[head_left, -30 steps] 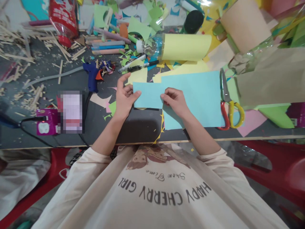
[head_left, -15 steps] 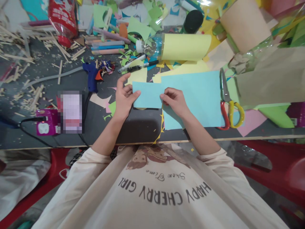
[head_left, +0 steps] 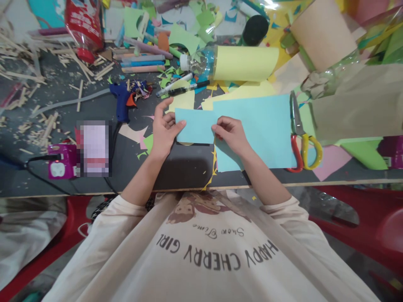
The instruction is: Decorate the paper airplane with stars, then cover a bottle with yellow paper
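Observation:
A small light-blue paper rectangle [head_left: 195,126] is stretched between my two hands, raised a little over the dark table. My left hand [head_left: 165,126] pinches its left edge between thumb and fingers, with the index finger lifted. At the right edge, the thumb and fingertips of my right hand [head_left: 231,131] close on the paper. Beneath my right hand and forearm lies a larger light-blue sheet [head_left: 267,130]. Scissors [head_left: 299,134] with one red and one yellow handle rest on that sheet's right edge, blades pointing away from me.
A blue glue gun [head_left: 121,100] lies left of my hands, its cord running toward a purple power adapter [head_left: 62,161]. Beyond are pens [head_left: 182,87], a bottle wrapped in yellow paper [head_left: 247,63], markers [head_left: 143,63] and paper scraps. Broken wooden sticks [head_left: 47,126] litter the left side.

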Demonstrator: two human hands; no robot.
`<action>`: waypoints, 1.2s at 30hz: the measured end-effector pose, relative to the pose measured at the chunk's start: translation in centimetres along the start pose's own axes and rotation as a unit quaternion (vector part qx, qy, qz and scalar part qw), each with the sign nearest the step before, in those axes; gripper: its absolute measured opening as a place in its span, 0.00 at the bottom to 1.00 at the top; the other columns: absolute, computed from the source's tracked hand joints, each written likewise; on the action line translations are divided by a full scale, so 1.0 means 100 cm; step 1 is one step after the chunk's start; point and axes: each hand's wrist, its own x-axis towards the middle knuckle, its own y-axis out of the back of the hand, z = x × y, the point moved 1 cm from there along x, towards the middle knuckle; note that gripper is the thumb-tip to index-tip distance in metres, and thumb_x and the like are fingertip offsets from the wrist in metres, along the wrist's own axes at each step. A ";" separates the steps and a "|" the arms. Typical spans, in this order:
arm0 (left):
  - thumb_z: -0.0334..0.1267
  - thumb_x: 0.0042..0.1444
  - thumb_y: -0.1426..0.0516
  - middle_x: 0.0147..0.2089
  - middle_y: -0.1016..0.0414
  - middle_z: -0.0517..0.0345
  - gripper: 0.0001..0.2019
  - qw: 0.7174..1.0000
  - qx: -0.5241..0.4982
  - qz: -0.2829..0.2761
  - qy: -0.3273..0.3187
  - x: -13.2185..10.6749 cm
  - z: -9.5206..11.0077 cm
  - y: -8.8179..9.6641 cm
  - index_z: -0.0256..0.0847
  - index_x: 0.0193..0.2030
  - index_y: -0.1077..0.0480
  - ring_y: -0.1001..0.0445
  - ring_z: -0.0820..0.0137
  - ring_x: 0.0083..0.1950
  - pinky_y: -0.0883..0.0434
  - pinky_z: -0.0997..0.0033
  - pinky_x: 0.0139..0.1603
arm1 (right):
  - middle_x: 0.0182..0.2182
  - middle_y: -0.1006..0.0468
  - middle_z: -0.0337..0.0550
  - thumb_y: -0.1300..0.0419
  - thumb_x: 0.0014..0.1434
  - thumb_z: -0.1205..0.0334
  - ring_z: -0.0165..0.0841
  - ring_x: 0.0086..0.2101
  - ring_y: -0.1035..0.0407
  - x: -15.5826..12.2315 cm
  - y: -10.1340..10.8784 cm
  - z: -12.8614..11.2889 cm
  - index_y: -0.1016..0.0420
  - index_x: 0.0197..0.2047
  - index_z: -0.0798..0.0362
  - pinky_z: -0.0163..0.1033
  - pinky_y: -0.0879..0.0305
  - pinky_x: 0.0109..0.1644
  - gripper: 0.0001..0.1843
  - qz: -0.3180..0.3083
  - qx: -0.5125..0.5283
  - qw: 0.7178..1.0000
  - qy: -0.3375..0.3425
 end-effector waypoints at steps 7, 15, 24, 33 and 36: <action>0.58 0.53 0.32 0.35 0.25 0.62 0.31 1.000 -0.001 0.006 -0.003 0.001 0.004 0.000 0.54 0.60 0.35 0.21 0.70 0.36 0.23 0.72 0.38 | 0.16 0.40 0.29 0.32 0.49 0.33 0.24 0.19 0.47 0.002 0.001 0.000 0.37 0.23 0.49 0.35 0.50 0.26 0.30 0.034 0.002 0.999 0.012; 0.58 0.52 0.32 0.37 0.24 0.61 0.28 1.000 0.000 -0.012 0.028 0.003 0.013 0.001 0.49 0.55 0.31 0.21 0.72 0.39 0.24 0.75 0.39 | 0.15 0.38 0.29 0.33 0.48 0.29 0.25 0.18 0.45 0.003 0.006 0.003 0.36 0.23 0.49 0.35 0.47 0.24 0.32 0.079 -0.002 0.996 0.030; 0.60 0.52 0.34 0.38 0.22 0.58 0.31 0.995 0.011 -0.061 0.073 0.002 0.022 -0.004 0.45 0.54 0.34 0.20 0.69 0.42 0.24 0.72 0.42 | 0.16 0.39 0.29 0.32 0.52 0.36 0.24 0.18 0.46 0.003 0.009 0.004 0.37 0.23 0.48 0.35 0.46 0.24 0.28 0.072 -0.001 0.997 0.037; 0.52 0.51 0.32 0.31 0.27 0.64 0.25 0.997 0.006 -0.021 0.069 0.002 0.024 -0.005 0.44 0.52 0.31 0.24 0.74 0.34 0.26 0.76 0.37 | 0.15 0.39 0.29 0.32 0.49 0.31 0.24 0.18 0.46 0.002 0.008 0.002 0.36 0.23 0.49 0.35 0.47 0.24 0.30 0.073 0.009 0.996 0.042; 0.50 0.52 0.32 0.29 0.27 0.64 0.22 0.998 0.021 0.008 0.051 0.002 0.024 -0.004 0.45 0.50 0.29 0.24 0.73 0.32 0.27 0.76 0.34 | 0.16 0.40 0.29 0.32 0.50 0.32 0.25 0.19 0.46 0.002 0.008 0.001 0.37 0.23 0.48 0.36 0.47 0.25 0.30 0.073 0.001 0.997 0.036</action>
